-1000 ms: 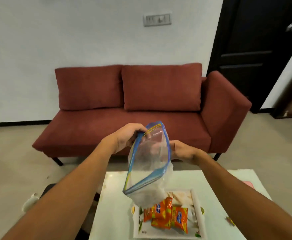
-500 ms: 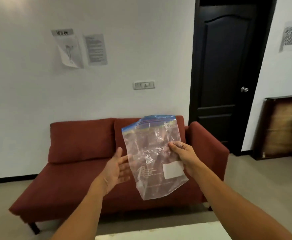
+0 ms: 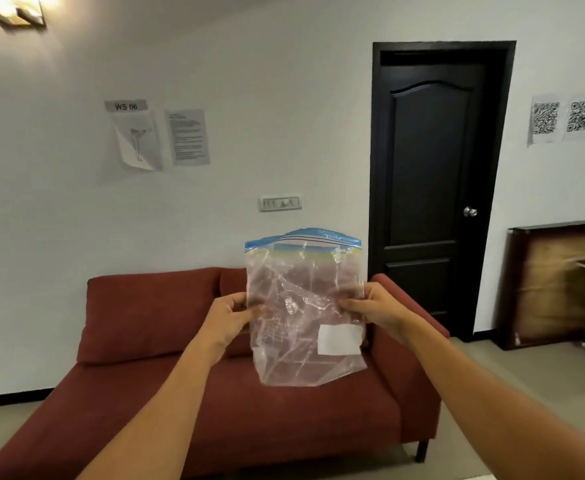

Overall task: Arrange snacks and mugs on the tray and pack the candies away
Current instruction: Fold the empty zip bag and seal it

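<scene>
I hold a clear zip-lock bag (image 3: 301, 306) with a blue seal strip upright in front of me, at chest height. It looks empty and carries a white label patch low on its right side. My left hand (image 3: 230, 315) pinches its left edge and my right hand (image 3: 370, 308) pinches its right edge. The tray, snacks, mugs and candies are out of view below the frame.
A dark red sofa (image 3: 145, 393) stands straight ahead against a white wall. A black door (image 3: 433, 174) is at the right, with a wooden panel (image 3: 558, 282) leaning on the wall beyond it. Papers (image 3: 159, 136) hang on the wall.
My view has tilted up from the table and tray to the wall. The bag turned from tilted to upright, and my left hand, briefly off it, now grips its left edge.
</scene>
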Demonstrator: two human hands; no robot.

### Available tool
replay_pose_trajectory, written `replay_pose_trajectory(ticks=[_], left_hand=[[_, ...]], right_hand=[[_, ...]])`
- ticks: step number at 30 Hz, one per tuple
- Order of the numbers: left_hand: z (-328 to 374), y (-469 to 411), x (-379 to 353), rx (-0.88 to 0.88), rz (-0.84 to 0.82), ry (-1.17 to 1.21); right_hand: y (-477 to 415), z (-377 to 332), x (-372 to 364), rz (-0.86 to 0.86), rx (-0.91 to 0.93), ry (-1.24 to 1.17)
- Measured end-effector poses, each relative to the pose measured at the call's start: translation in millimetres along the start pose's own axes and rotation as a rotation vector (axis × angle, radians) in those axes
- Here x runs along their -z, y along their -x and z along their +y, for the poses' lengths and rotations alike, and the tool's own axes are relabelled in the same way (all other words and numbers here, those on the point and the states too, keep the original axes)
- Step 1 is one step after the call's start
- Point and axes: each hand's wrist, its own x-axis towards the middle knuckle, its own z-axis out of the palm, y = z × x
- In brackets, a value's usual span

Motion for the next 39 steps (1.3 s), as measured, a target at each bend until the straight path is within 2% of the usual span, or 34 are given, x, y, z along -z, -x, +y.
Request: replay_pose_trajectory(ticks=[2, 5, 12, 15, 18, 21, 24, 28, 31, 33, 36, 38, 39], left_hand=[[3, -5, 6, -0.026, 0.077, 0.034], [4, -9, 7, -0.027, 0.099, 0.036], [2, -19, 8, -0.058, -0.038, 0.051], [3, -21, 12, -0.042, -0.014, -0.076], [4, -20, 13, -0.016, -0.020, -0.217], [9, -14, 14, 0.059, -0.065, -0.180], [11, -10, 15, 0.135, -0.091, -0.072], [7, -9, 16, 0.011, -0.097, -0.154], [0, -13, 14, -0.087, -0.035, -0.211], [-3, -15, 16, -0.104, 0.028, -0.138], [-7, -19, 20, -0.084, 0.070, -0.126], [-8, -21, 20, -0.044, 0.187, -0.241], [-8, -23, 17, -0.006, 0.314, -0.366]], right_hand=[[-4, -4, 11, 0.096, 0.080, -0.024], [-10, -2, 14, 0.149, 0.126, 0.035], [-15, 13, 19, 0.332, 0.180, -0.061], [-18, 9, 22, 0.254, 0.161, -0.213], [-18, 8, 20, 0.256, 0.175, -0.040], [-13, 3, 13, 0.214, 0.145, 0.030], [-9, -1, 15, 0.180, 0.000, 0.071], [-8, -4, 19, 0.051, -0.165, -0.210], [-10, -1, 14, 0.023, -0.127, -0.095], [-13, 6, 13, 0.113, -0.053, 0.041], [-14, 9, 10, 0.223, -0.003, -0.009], [-17, 7, 1, 0.278, 0.030, -0.018], [-19, 6, -4, 0.321, 0.051, -0.037]])
